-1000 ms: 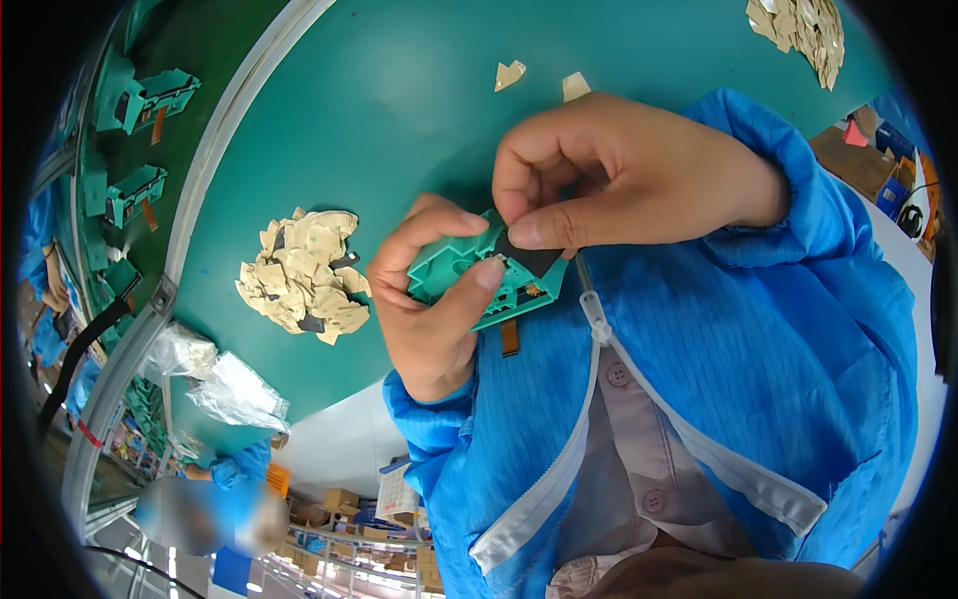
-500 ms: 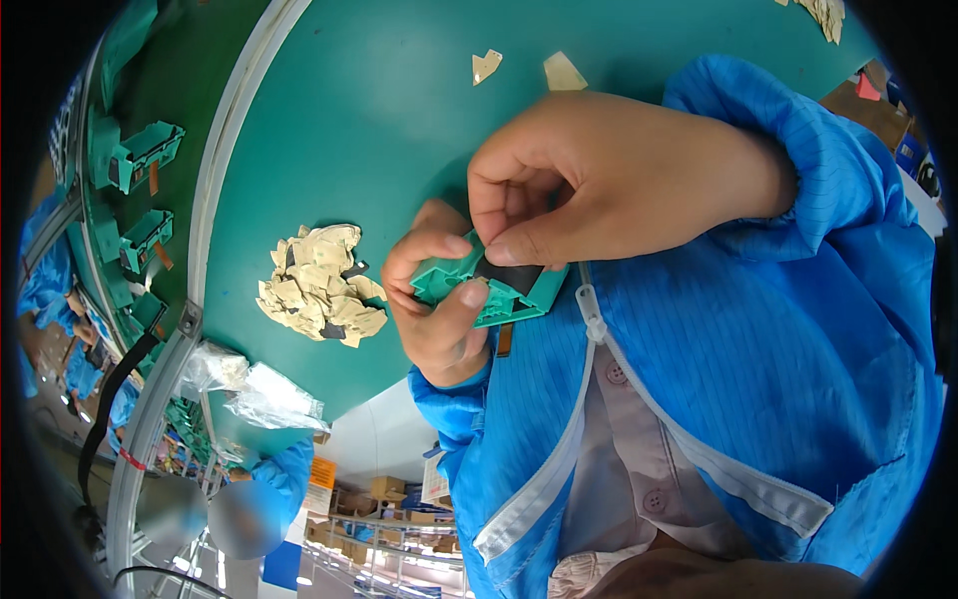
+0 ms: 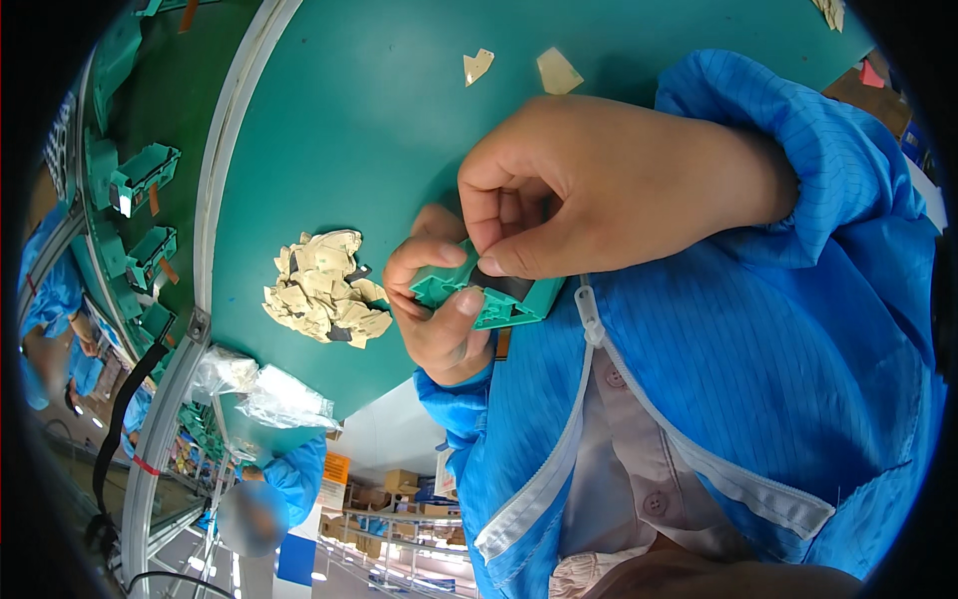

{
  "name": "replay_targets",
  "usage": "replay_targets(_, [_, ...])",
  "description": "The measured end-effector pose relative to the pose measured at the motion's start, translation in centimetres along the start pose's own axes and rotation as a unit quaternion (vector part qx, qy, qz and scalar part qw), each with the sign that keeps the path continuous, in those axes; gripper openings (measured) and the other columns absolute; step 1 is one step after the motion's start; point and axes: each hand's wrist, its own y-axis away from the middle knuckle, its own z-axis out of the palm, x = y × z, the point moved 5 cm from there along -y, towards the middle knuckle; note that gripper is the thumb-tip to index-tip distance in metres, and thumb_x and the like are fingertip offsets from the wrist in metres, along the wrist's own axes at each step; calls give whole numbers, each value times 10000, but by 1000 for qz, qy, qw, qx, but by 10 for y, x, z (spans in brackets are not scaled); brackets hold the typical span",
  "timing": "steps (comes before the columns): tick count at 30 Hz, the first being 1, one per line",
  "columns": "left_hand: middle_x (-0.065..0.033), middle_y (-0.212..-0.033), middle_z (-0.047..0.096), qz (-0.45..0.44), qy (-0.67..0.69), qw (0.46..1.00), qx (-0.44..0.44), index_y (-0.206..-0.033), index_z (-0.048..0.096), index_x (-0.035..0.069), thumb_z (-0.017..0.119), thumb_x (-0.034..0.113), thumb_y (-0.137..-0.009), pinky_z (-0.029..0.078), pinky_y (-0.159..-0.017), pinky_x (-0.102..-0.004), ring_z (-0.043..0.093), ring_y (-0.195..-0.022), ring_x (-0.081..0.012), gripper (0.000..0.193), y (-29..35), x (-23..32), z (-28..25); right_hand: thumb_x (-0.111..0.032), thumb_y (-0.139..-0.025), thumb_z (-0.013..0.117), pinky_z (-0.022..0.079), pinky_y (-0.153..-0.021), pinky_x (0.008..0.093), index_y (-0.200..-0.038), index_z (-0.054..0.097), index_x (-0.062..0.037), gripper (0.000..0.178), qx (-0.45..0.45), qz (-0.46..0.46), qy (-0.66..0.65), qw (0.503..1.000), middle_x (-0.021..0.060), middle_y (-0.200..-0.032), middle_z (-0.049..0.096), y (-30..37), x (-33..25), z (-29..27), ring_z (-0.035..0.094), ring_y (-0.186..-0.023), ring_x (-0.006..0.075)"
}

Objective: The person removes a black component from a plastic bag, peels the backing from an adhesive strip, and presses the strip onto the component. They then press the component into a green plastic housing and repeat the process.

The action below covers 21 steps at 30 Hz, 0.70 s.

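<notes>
Two grips close together, near the front of the blue jacket (image 3: 718, 329). Left grip (image 3: 427, 334): holding a green housing (image 3: 511, 318), thumb and fingers on its left part. Right grip (image 3: 619, 190): narrow, thumb and forefinger pinched on the edge of a black patch (image 3: 506, 286) lying against the housing.

Surface: smooth green table (image 3: 349, 150). Heap of cream scraps (image 3: 321, 290), dark bits among them, left of the hands; two loose scraps (image 3: 560, 73) beyond the right. Clear plastic bags (image 3: 284, 399) at the lower left, beside a metal rail (image 3: 222, 150). More green housings (image 3: 148, 180) past the rail.

Room: co-worker's blue sleeve (image 3: 301, 477); shelves with brown cartons (image 3: 401, 481); blue panel (image 3: 296, 559).
</notes>
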Motion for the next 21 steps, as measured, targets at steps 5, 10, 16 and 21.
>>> replay_targets(5, [-81,-866,533,4,-3,1000,-4,-950,633,6,730,64,-675,419,-704,-249,527,-773,-150,297,0,-2,-7,-122,-874,681,491,-594,246,-875,630,10,142,1,-35,30,999,65,-736,657,0,0,0,618,-670,96])
replay_targets(10, [-237,-1231,497,17,35,992,-118,-1150,554,45,661,94,-811,468,-948,-443,555,-1097,-315,359,4,-3,-19,-119,-872,680,498,-601,252,-877,631,12,140,1,-47,43,998,70,-741,664,-1,-2,1,622,-669,101])
replay_targets(16, [-71,-858,522,9,1,1000,-4,-955,642,9,723,29,-656,400,-685,-241,506,-745,-138,311,0,2,-1,-113,-868,680,502,-603,255,-868,629,13,136,6,-43,48,998,74,-740,669,-1,-3,1,625,-667,103])
replay_targets(21, [-65,-854,513,24,-36,999,-1,-942,646,17,737,39,-652,383,-678,-246,495,-751,-129,304,0,5,1,-102,-864,677,499,-595,256,-845,628,12,126,10,-37,49,998,72,-731,668,0,-4,0,624,-660,104])
